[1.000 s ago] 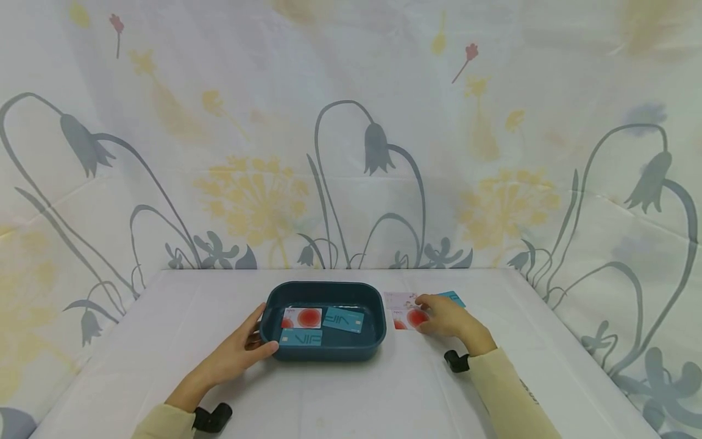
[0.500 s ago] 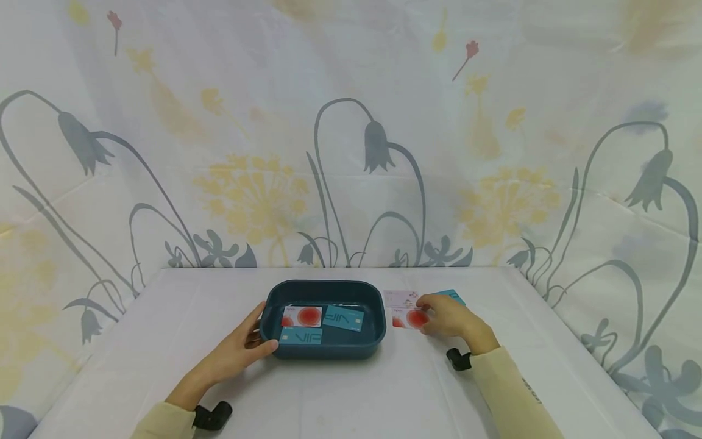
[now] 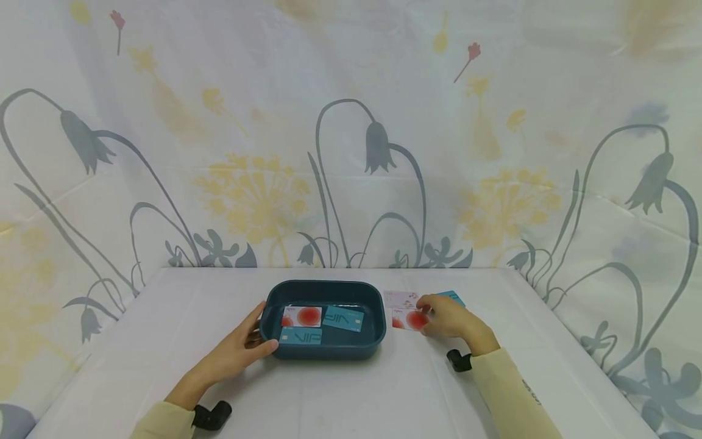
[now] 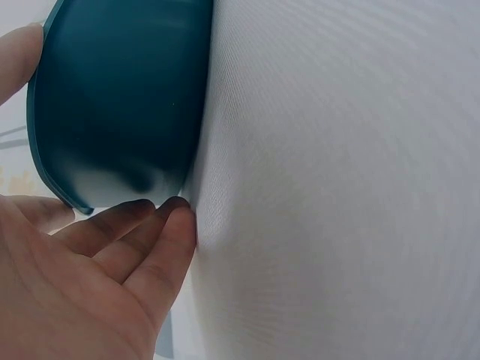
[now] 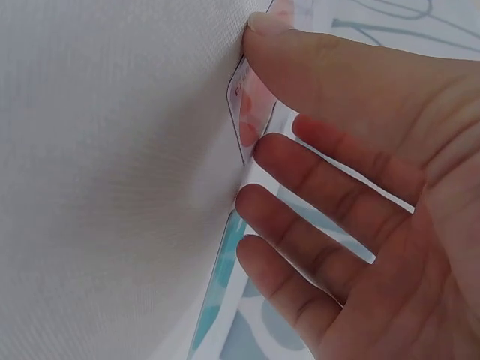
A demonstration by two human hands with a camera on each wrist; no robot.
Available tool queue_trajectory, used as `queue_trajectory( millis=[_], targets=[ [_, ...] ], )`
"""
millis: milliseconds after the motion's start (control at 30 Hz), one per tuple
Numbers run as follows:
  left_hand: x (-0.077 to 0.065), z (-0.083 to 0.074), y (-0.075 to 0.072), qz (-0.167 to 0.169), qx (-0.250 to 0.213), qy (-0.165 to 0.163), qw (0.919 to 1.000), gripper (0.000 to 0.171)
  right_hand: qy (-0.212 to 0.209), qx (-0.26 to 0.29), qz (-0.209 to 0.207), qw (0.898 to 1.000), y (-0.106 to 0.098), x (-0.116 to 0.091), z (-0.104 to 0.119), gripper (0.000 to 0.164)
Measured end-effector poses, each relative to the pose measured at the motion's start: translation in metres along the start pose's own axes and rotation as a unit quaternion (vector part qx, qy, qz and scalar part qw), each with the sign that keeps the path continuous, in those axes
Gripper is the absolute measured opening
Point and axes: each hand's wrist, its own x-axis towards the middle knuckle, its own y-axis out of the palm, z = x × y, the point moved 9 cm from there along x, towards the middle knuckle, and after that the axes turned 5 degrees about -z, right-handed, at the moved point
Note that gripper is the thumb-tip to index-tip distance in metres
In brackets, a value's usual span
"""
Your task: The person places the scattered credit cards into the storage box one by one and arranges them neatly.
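My left hand (image 3: 236, 350) holds the left end of a dark teal plastic box (image 3: 329, 353). Its thumb lies at the front rim, while the other fingers (image 4: 142, 247) press against the side wall near the table. Over on the right, my right hand (image 3: 451, 318) pinches a white card with red circles (image 3: 404, 318) by its edges. The thumb is on one edge of that card (image 5: 255, 112) in the right wrist view, with fingertips at the opposite edge. Inside the box lie a red-and-white card (image 3: 303, 316) and two blue VIP cards (image 3: 343, 319).
A pale pink card (image 3: 399, 299) lies just behind the pinched one, to the right of the box. Partly covered by the right hand is a blue card (image 3: 453, 297). The white table (image 3: 351, 396) ends at a flower-patterned cloth backdrop (image 3: 351, 201).
The right thumb and fingers have shifted very slightly at the red-circled card. The left hand and the box stay where they were.
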Motion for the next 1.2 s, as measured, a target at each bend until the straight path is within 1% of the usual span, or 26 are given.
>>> queue_trajectory(
  millis=[200, 300, 500, 667, 900, 1067, 1200],
  targets=[
    [0.0, 0.0011, -0.0012, -0.001, 0.002, -0.007, 1.0, 0.089, -0.014, 0.0, 0.004, 1.0, 0.0034, 0.0029, -0.0011, 0.038],
    [-0.0004, 0.0015, -0.0013, -0.002, 0.003, -0.009, 1.0, 0.089, -0.013, -0.001, 0.009, 1.0, 0.0051, 0.0027, -0.0013, 0.035],
    [-0.0005, 0.0008, -0.0008, -0.002, 0.005, -0.006, 1.0, 0.089, 0.003, 0.015, 0.021, 1.0, 0.0067, 0.0005, -0.0022, 0.036],
    [-0.0002, 0.0007, -0.0001, 0.0, 0.008, -0.002, 1.0, 0.087, -0.001, 0.026, 0.027, 0.999, 0.0074, 0.0002, -0.0005, 0.035],
    [0.0005, 0.0004, 0.0005, 0.002, -0.001, 0.003, 1.0, 0.085, -0.015, 0.036, 0.026, 0.999, 0.0064, -0.0008, 0.0024, 0.034],
    [0.0011, 0.0012, 0.0002, 0.002, -0.002, 0.0, 1.0, 0.086, -0.003, 0.042, 0.026, 0.999, 0.0058, -0.0028, 0.0003, 0.034],
    [0.001, 0.0019, -0.0004, -0.001, 0.003, -0.006, 1.0, 0.088, -0.006, 0.051, 0.028, 0.998, 0.0049, -0.0045, -0.0004, 0.035]
  ],
)
